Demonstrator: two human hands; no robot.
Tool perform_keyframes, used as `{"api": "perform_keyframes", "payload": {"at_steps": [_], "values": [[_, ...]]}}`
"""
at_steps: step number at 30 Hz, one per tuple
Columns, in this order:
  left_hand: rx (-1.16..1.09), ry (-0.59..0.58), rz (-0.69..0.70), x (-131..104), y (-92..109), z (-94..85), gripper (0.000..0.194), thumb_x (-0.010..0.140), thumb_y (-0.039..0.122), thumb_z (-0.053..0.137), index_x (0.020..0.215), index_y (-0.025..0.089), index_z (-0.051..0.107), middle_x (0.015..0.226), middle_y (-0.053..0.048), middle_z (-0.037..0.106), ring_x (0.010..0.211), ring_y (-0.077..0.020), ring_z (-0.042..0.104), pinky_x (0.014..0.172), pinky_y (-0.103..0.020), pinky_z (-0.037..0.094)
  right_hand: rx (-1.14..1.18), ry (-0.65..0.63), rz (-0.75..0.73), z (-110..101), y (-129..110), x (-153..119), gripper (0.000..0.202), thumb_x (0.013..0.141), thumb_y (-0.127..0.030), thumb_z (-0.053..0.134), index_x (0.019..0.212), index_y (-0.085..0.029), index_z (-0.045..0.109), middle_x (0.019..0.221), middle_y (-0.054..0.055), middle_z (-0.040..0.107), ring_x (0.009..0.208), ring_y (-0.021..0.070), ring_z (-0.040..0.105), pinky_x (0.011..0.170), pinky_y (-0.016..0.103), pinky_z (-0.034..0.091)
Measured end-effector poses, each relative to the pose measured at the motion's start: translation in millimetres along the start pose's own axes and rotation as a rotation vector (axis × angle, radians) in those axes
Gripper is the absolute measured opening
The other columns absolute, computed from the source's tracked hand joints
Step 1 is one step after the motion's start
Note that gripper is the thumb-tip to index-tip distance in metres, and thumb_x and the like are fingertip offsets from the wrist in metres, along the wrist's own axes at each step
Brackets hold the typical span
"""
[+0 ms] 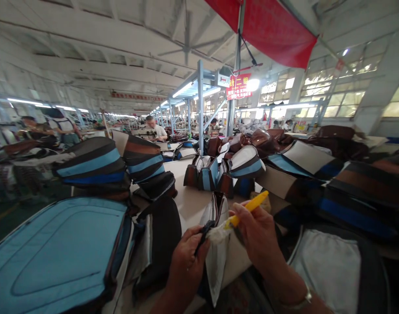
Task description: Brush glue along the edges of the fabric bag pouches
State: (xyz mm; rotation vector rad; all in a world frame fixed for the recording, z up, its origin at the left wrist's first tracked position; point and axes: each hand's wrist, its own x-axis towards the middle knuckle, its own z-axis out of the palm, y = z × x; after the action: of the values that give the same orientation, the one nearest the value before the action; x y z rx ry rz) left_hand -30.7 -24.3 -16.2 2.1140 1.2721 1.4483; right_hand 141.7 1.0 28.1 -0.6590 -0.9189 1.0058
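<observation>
The right hand holds a yellow brush in its fingers above the desk, pale bristles pointing left. The left hand pinches a dark piece of fabric by the bristles; whether they touch is unclear. A light blue bag lies left of both hands.

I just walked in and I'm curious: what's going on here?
Someone's right hand is holding a yellow-handled brush, with its pale bristles right by a small dark piece held in the left hand. A pale fabric piece is just behind the bristles. A big light-blue panel lies to the left, and striped pieces are piled farther back.
</observation>
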Motion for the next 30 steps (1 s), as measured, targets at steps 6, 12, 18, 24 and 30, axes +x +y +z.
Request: {"api": "perform_keyframes", "payload": {"at_steps": [6,12,18,24,30], "values": [[-0.024,-0.006,-0.033,5,5,3.2,0.023,0.095,0.031,0.049,0.092,0.018,0.068,0.110,-0.011,0.066,0.104,-0.0216,0.063,0.095,-0.035,0.051,-0.644,-0.200,-0.640,16,6,19,0.014,0.089,-0.030,0.065,0.082,-0.020,0.060,0.076,0.002,0.064,0.073,0.0188,0.061,0.068,0.031,0.048],[0.004,0.035,-0.094,14,0,-5.4,0.025,0.095,0.032,0.048,0.101,0.018,0.067,0.105,-0.010,0.067,0.099,-0.0215,0.064,0.090,-0.035,0.052,-0.592,-0.210,-0.655,15,-7,16,0.008,0.092,-0.027,0.062,0.087,-0.022,0.061,0.088,0.004,0.068,0.088,0.0202,0.066,0.077,0.032,0.051],[0.001,0.020,-0.079,13,2,-2.1,0.024,0.095,0.032,0.048,0.090,0.019,0.067,0.104,-0.009,0.068,0.096,-0.0209,0.065,0.087,-0.033,0.053,-0.629,-0.332,-0.766,17,-3,17,0.005,0.092,-0.023,0.061,0.087,-0.023,0.059,0.080,0.001,0.064,0.093,0.0211,0.065,0.090,0.039,0.050],[0.053,0.007,-0.057,8,-8,-5.0,0.024,0.096,0.035,0.046,0.099,0.020,0.065,0.107,-0.009,0.067,0.100,-0.0212,0.065,0.086,-0.033,0.054,-0.695,-0.442,-0.874,14,-2,13,0.009,0.091,-0.020,0.060,0.084,-0.023,0.058,0.071,-0.002,0.062,0.072,0.0175,0.063,0.092,0.041,0.049],[0.071,0.140,-0.056,-49,-50,12.9,0.056,0.072,0.042,0.075,0.118,0.021,0.052,0.128,-0.014,0.058,0.115,-0.0316,0.061,0.095,-0.048,0.054,-0.453,0.113,-0.440,-33,-20,0,0.017,0.088,-0.037,0.068,0.086,-0.021,0.063,0.067,-0.001,0.058,0.055,0.0134,0.052,0.046,0.023,0.041]]}}
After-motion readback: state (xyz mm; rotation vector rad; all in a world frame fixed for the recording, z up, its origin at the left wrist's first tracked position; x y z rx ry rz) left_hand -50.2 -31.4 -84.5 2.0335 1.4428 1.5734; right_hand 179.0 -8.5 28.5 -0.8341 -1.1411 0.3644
